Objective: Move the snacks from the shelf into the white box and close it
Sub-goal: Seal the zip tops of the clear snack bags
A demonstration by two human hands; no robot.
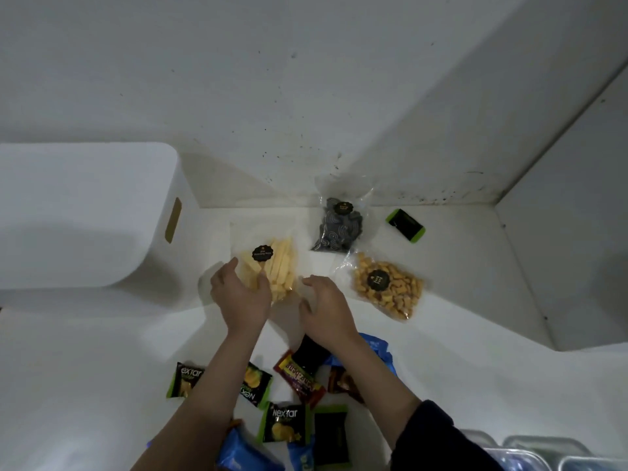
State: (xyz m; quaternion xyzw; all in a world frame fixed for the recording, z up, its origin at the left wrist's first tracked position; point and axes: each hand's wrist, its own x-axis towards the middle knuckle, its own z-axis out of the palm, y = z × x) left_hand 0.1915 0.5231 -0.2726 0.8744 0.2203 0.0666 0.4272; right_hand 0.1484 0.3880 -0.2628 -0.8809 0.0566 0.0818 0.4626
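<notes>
A clear bag of pale yellow sticks [280,266] lies on the white shelf [458,266] beside the white box [85,215], which stands at the left with a slot handle. My left hand [241,295] rests on the bag's near end, fingers spread and slightly bent. My right hand [326,307] hovers open just right of that bag, touching nothing. A bag of dark round snacks [338,226] and a bag of orange puffs [389,288] lie further right. A small green-and-black packet [405,225] sits near the back wall.
Below the shelf edge several small packets lie scattered: green Nextar packs [283,424], a red wrapper [300,379], blue wrappers [244,450]. Clear plastic containers [530,453] sit at the bottom right. White walls close in the shelf at back and right.
</notes>
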